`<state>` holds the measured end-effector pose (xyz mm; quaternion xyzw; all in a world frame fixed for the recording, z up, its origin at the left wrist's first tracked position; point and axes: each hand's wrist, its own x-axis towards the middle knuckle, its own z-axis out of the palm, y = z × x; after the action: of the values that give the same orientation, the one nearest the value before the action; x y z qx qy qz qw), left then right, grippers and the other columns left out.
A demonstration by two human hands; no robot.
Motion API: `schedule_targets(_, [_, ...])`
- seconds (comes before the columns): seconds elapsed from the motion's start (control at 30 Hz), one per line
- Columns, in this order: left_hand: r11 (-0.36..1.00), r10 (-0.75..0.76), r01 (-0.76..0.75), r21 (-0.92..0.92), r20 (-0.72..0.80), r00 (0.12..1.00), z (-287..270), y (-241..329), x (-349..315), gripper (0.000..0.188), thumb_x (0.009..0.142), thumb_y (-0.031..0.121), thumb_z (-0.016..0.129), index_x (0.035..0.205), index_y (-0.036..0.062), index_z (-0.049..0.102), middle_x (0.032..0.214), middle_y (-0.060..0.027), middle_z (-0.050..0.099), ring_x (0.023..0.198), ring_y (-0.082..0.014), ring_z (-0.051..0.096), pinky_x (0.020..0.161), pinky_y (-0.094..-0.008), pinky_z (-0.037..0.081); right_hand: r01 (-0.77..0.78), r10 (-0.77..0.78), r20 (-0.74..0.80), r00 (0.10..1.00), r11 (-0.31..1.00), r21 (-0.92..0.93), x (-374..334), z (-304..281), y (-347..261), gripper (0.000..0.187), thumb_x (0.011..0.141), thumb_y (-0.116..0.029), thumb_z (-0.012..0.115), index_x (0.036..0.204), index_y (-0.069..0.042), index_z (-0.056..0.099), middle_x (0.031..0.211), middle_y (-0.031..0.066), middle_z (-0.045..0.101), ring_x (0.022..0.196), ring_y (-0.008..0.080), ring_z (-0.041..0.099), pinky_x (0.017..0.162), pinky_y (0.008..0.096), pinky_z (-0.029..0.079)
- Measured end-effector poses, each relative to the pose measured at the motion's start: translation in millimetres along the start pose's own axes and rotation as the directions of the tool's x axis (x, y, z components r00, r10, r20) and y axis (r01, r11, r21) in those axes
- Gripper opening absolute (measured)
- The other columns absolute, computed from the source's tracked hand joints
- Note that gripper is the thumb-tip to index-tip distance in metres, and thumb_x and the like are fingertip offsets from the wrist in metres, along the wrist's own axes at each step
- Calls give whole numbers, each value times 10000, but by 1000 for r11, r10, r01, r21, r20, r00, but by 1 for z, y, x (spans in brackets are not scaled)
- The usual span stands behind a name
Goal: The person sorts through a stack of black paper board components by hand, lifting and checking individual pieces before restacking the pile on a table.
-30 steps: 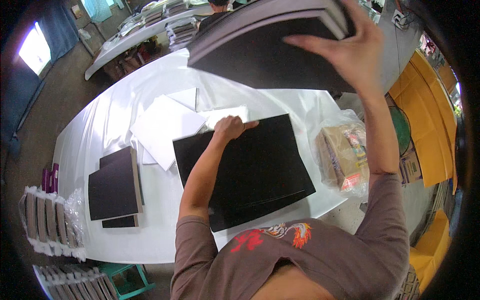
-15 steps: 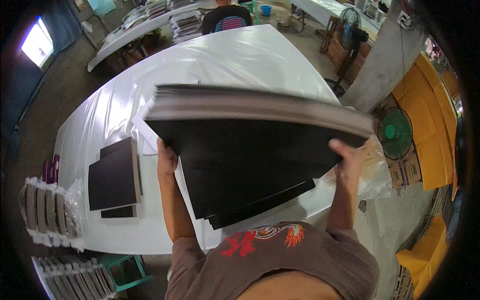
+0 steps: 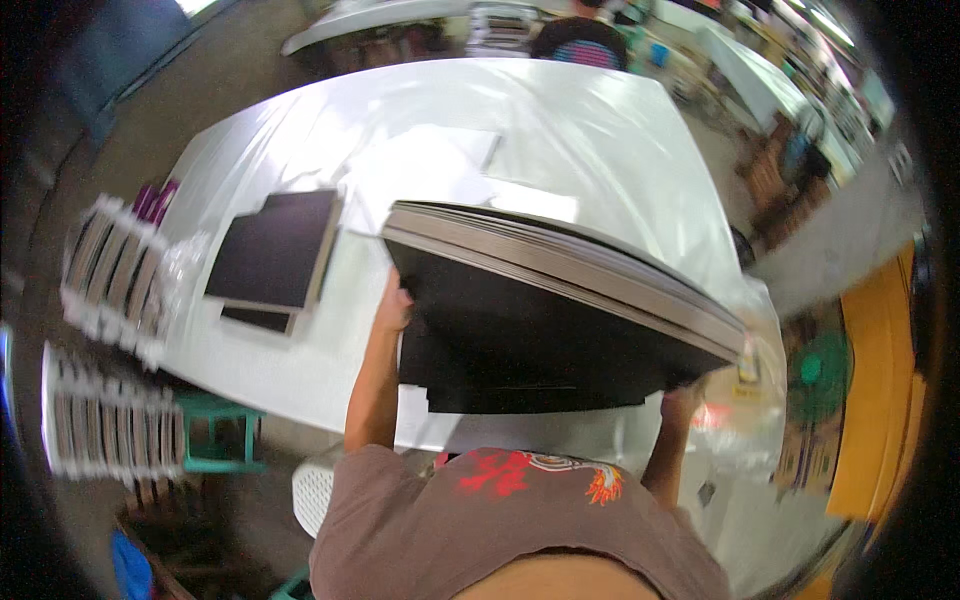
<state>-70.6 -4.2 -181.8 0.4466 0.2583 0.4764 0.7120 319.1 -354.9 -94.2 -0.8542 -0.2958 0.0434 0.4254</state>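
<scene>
A thick stack of large black boards (image 3: 520, 320) with pale grey edges is held between my two hands over the near side of the table. It is tilted, its layered edge facing away and its right end lower. My left hand (image 3: 394, 302) is closed on the stack's left side. At the lower right corner my right hand (image 3: 683, 398) grips the stack, its fingers partly hidden and blurred. Just below the stack's near edge shows a strip of black board (image 3: 535, 402); whether it is part of the stack I cannot tell.
Smaller black boards (image 3: 275, 250) lie overlapped at left on the white-covered table (image 3: 360, 390). White sheets (image 3: 430, 155) lie farther back. Bundles of grey boards (image 3: 115, 430) stand left near a green stool (image 3: 220, 432). Clear plastic (image 3: 755, 400) hangs at right. A person (image 3: 580, 42) sits beyond.
My view has swung, so the table and its surroundings sit differently in it. The stack's right end has dropped, and my right hand is lower, its thumb no longer plain on the black face.
</scene>
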Motion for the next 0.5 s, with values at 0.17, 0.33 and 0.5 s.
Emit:
schedule_targets(0.17, [992,-7,12,126,-45,999,98,48,-20,776,628,110,710,1308,-32,363,1205,-123,520,984,-191,550,823,-311,460,-263,257,74,964,960,91,-1,-7,-85,754,706,-269,685,1335,-24,349,1270,189,475,1111,401,480,1018,417,329])
schedule_targets(0.33, [953,287,-235,193,-314,905,132,77,-45,778,540,216,828,1176,-28,452,1065,-117,578,938,-217,570,793,-332,483,48,-23,-44,999,706,707,26,6,-71,812,621,-34,733,1336,-41,347,1225,138,486,1096,301,492,1001,400,359])
schedule_targets(0.5, [956,228,-171,239,-232,946,68,57,-78,797,622,149,692,1319,-1,336,1225,-136,478,1140,-247,465,984,-375,360,-14,-59,76,995,695,719,57,29,-23,788,637,-15,718,1332,-35,346,1231,131,472,1098,274,482,976,394,382])
